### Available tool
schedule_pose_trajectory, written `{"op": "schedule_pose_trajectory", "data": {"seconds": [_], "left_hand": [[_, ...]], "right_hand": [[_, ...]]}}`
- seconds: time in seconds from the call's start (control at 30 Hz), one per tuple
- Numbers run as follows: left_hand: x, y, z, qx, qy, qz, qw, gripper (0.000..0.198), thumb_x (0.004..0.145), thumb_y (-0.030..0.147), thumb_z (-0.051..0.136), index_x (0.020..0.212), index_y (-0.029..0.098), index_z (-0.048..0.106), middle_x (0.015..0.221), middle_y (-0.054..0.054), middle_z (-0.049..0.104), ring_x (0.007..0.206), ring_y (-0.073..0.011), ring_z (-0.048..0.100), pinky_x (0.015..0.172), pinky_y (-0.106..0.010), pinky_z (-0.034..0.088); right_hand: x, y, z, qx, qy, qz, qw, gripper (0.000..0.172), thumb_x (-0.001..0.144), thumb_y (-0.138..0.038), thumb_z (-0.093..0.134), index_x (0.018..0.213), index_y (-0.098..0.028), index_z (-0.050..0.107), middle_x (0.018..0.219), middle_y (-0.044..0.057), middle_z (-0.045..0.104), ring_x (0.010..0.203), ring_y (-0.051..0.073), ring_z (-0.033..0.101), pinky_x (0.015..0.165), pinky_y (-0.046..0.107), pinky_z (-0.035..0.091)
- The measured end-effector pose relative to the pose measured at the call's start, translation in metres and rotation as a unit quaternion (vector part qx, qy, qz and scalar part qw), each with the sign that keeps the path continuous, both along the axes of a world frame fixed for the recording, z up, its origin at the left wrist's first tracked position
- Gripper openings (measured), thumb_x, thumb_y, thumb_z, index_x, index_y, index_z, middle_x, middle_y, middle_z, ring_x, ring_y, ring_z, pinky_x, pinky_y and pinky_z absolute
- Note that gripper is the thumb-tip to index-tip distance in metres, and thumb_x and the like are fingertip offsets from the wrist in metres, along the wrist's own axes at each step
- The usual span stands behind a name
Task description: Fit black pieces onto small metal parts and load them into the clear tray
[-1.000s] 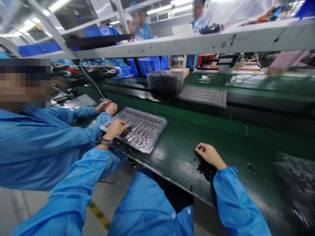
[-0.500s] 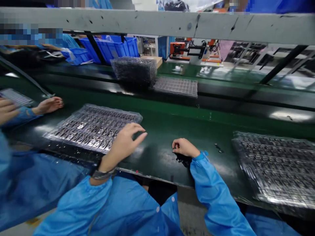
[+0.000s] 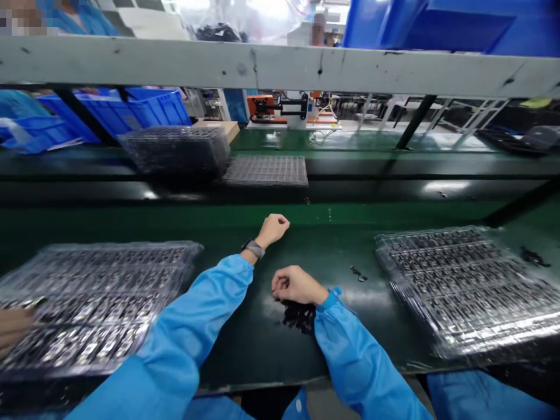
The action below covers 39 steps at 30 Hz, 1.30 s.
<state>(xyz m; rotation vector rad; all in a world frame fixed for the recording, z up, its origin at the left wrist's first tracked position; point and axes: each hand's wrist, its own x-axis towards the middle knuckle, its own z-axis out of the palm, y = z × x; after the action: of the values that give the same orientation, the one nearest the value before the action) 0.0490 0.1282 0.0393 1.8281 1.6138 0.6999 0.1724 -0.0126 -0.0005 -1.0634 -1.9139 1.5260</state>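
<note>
Head view: the right hand (image 3: 295,286) sat just above a pile of small black parts (image 3: 298,319), its fingers (image 3: 280,284) curled narrow; whether they held a piece could not be told. Just behind the pile, the left hand (image 3: 271,229), with a wristwatch (image 3: 254,249) on its wrist, lay over the green worktop (image 3: 245,214), its fingers curled out of sight, so their state could not be told either. Left of the pile, a co-worker's hand (image 3: 13,328) reached over a clear plastic tray of metal parts (image 3: 94,306). Right of the pile lay a few small black pieces (image 3: 357,273), then a second tray of metal parts (image 3: 468,289). Farther beyond the pile sat a stack of trays (image 3: 175,150) beside a single flat tray (image 3: 265,170). Farther still ran a grey rail (image 3: 280,65), and blue bins (image 3: 135,111) stood past it.
</note>
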Motion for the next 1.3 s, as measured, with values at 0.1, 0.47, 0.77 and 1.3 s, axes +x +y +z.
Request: {"op": "schedule_pose_trajectory", "data": {"seconds": [0.1, 0.47, 0.77, 1.3], "left_hand": [[0.037, 0.046, -0.013, -0.006, 0.032, 0.027, 0.999, 0.010, 0.088, 0.024, 0.069, 0.088, 0.017, 0.075, 0.100, -0.013, 0.078, 0.101, -0.0273, 0.071, 0.088, -0.033, 0.052], [0.116, 0.115, -0.025, -0.022, 0.078, 0.158, 0.984, 0.052, 0.082, 0.033, 0.082, 0.124, 0.007, 0.065, 0.141, -0.032, 0.053, 0.133, -0.0412, 0.056, 0.106, -0.045, 0.045], [0.087, 0.108, -0.015, -0.052, -0.131, 0.179, 0.974, 0.023, 0.078, 0.013, 0.082, 0.099, 0.009, 0.074, 0.122, -0.027, 0.069, 0.125, -0.0354, 0.063, 0.101, -0.039, 0.049], [-0.077, -0.092, -0.027, -0.223, -0.751, 0.083, 0.616, 0.013, 0.095, 0.007, 0.063, 0.100, 0.008, 0.075, 0.092, -0.010, 0.073, 0.073, -0.0075, 0.069, 0.064, -0.014, 0.052]], "right_hand": [[0.000, 0.001, 0.000, 0.008, -0.007, -0.015, 1.000, 0.014, 0.069, -0.005, 0.070, 0.073, -0.018, 0.066, 0.064, -0.004, 0.067, 0.061, 0.012, 0.064, 0.062, 0.019, 0.049], [-0.001, 0.000, -0.010, -0.047, 0.063, -0.037, 0.996, 0.033, 0.065, 0.003, 0.053, 0.087, -0.018, 0.066, 0.078, 0.000, 0.076, 0.066, 0.014, 0.073, 0.063, 0.020, 0.055], [0.000, 0.001, -0.001, -0.050, 0.066, -0.062, 0.995, 0.011, 0.078, -0.008, 0.060, 0.081, -0.018, 0.062, 0.073, 0.001, 0.073, 0.059, 0.013, 0.067, 0.057, 0.021, 0.051], [0.001, 0.007, -0.009, -0.045, 0.075, -0.088, 0.992, 0.036, 0.079, -0.053, 0.070, 0.085, -0.019, 0.060, 0.070, 0.002, 0.068, 0.055, 0.014, 0.060, 0.056, 0.028, 0.047]]}}
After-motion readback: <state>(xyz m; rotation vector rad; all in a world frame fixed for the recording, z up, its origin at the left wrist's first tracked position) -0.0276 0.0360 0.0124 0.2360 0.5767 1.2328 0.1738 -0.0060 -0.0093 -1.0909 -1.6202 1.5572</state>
